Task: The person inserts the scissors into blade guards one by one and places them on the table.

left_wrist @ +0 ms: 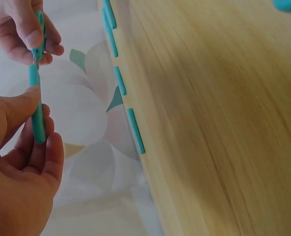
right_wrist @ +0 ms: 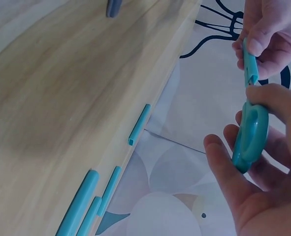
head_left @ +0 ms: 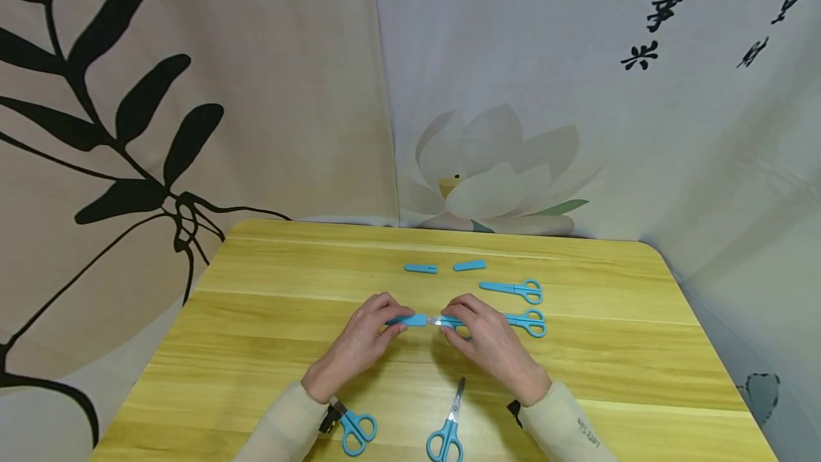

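Over the middle of the table, my left hand (head_left: 362, 334) pinches a blue scissors cover (head_left: 415, 320) between thumb and fingers. Facing it, my right hand (head_left: 484, 337) grips a pair of scissors (right_wrist: 253, 132) by the blue handles, which its fingers partly hide in the head view. A short length of silver blade shows between the cover's mouth and the handles; the rest of the blade is out of sight. In the left wrist view, the cover (left_wrist: 38, 120) and scissors lie in one line.
Beyond the hands lie two loose blue covers (head_left: 420, 269) (head_left: 470, 265). To the right are covered scissors (head_left: 529, 291) and another pair (head_left: 534, 323), partly behind the right hand. Bare-bladed scissors (head_left: 447, 430) lie at the front; another pair (head_left: 357, 430) sits beside the left sleeve.
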Tool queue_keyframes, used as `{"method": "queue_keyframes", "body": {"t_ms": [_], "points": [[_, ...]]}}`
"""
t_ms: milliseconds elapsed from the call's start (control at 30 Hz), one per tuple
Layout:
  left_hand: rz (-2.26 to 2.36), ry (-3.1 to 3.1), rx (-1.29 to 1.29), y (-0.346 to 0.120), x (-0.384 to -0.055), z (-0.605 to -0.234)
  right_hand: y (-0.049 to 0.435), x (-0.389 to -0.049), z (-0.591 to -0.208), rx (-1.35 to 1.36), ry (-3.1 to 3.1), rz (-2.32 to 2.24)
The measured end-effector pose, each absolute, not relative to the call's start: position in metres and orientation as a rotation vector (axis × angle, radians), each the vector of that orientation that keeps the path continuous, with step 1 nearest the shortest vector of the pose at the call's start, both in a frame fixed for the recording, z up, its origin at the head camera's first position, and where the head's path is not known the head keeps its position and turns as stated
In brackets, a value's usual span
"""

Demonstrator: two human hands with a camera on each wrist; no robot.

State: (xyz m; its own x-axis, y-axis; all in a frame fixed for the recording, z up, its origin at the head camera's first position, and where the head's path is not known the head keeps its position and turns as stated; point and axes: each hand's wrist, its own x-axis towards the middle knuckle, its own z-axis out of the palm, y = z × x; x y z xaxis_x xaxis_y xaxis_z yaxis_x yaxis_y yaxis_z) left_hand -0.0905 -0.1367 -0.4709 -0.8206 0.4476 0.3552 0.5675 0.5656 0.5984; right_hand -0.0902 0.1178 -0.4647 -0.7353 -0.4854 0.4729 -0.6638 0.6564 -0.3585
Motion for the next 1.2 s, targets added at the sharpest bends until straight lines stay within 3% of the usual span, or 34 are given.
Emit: {"method": "queue_keyframes", "body": {"t_ms": [1200], "points": [[-1.075, -2.651, -0.836, -0.1346, -0.0890, -0.4698, 0.1153, -0.0908, -0.4639, 0.961, -2.529, 0.748]]}}
